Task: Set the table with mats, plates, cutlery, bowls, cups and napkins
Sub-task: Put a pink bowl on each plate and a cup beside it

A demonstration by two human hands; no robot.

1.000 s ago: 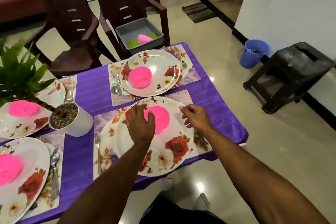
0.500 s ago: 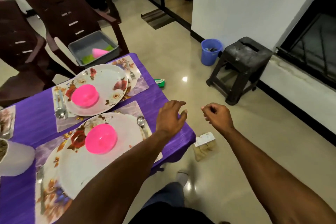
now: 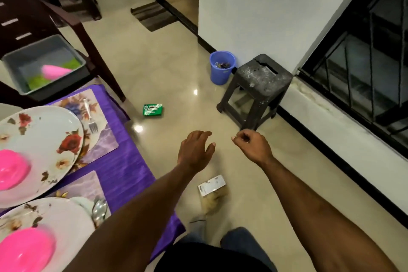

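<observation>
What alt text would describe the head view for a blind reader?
Two empty hands, left open and right loosely curled, reach out over a glossy floor beside a purple table set with mats, floral plates and pink bowls. A green box and a packet lie on the floor.
</observation>
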